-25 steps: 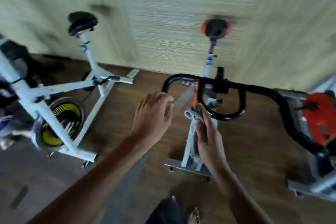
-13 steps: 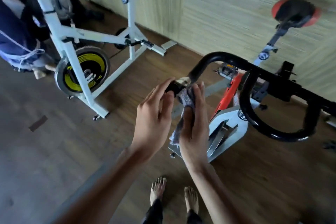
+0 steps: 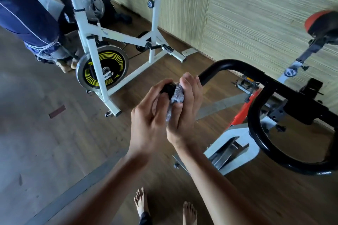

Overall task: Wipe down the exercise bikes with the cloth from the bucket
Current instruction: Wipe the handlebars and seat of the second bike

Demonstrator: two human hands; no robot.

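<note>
The near exercise bike has a black handlebar [image 3: 232, 64], a red and white frame [image 3: 237, 117] and a red-edged saddle [image 3: 321, 23]. My right hand [image 3: 184, 115] holds a grey cloth [image 3: 176, 95] and presses it against the left end of that handlebar. My left hand [image 3: 150, 115] sits just left of it, with its fingers curled over the bar's end tip. A second, white bike [image 3: 155, 29] with a yellow-striped flywheel [image 3: 102, 71] stands behind at the left. No bucket is in view.
A person in dark blue clothing [image 3: 22, 9] stands at the upper left beside a third machine. A pale textured wall [image 3: 256, 14] runs behind the bikes. The floor is wood planks, and my bare feet [image 3: 140, 201] show at the bottom.
Both hands moved from the handlebar's middle to its left end. The right hand brought the cloth onto the end tip and the left hand closed over it. The view swung left and down.
</note>
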